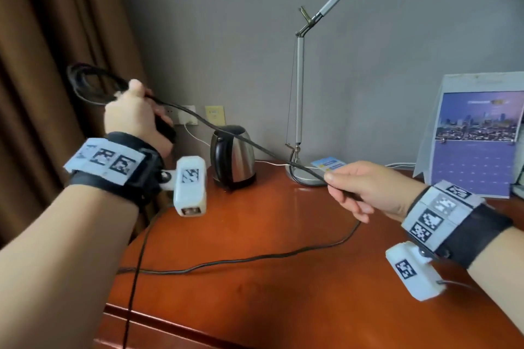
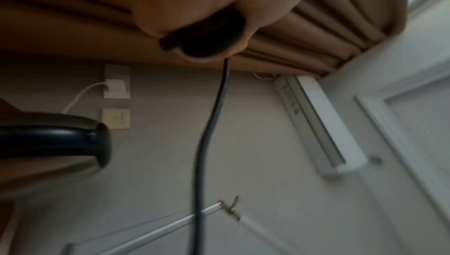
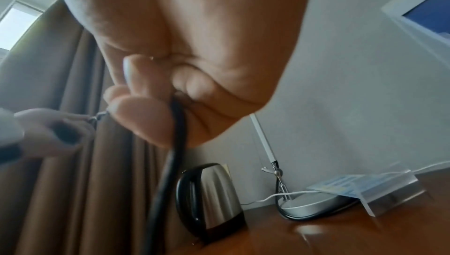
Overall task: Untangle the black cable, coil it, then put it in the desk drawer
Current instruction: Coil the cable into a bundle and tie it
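Note:
My left hand (image 1: 136,113) is raised at the left and grips several loops of the black cable (image 1: 93,85) together with a thick black end piece (image 2: 209,36). From that hand a taut stretch of cable (image 1: 232,136) runs down to the right into my right hand (image 1: 360,187), whose curled fingers (image 3: 143,116) hold it above the desk. Past the right hand the cable (image 1: 255,258) drops and trails left across the reddish wooden desk (image 1: 283,306) to its left edge. The desk drawer is not clearly visible.
A steel kettle (image 1: 232,156) stands at the back left of the desk. A desk lamp's base (image 1: 303,176) sits beside it, and a calendar stand (image 1: 476,139) at the back right. Brown curtain (image 1: 56,37) hangs at the left. Wall sockets (image 1: 198,115) are behind the kettle.

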The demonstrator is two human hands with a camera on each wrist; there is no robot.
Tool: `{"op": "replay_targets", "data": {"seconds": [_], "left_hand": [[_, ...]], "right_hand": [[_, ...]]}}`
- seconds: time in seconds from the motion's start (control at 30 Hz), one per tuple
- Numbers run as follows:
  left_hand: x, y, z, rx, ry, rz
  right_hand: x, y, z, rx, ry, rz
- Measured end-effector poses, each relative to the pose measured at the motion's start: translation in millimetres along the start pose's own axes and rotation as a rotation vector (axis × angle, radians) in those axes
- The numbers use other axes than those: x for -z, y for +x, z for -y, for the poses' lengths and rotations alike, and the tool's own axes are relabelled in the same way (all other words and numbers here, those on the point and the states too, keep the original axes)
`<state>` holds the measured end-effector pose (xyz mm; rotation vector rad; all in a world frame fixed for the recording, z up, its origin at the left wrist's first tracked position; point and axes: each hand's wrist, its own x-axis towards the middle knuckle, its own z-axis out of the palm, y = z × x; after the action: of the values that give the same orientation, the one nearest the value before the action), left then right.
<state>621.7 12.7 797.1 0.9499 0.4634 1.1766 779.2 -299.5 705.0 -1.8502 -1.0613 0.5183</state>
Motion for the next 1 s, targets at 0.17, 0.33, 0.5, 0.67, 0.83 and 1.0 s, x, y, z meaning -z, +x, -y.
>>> {"op": "replay_targets", "data": {"seconds": [0.17,0.33,0.5,0.67,0.83,1.0], "left_hand": [[-24,-30,55,-0.001,0.23,0.156],[-53,-74,86,0.029,0.351,0.398],[-53,-99,100,-0.087,0.585,0.651],[-45,-121,119,-0.088,0.798,0.867],[-39,-137,121,-0.06,0.941,0.941],[-48,-136,122,0.051,0.907,0.837]], "right_hand": [[-12,0,24,0.058,-0.419,-0.047],[-27,-15,72,0.165,-0.871,0.123],[-15,-22,100,0.229,-0.866,0.17],[20,-14,102,0.28,-0.911,-0.057],[42,-14,102,0.286,-0.918,-0.153],[39,-16,101,0.244,-0.895,0.0]]}}
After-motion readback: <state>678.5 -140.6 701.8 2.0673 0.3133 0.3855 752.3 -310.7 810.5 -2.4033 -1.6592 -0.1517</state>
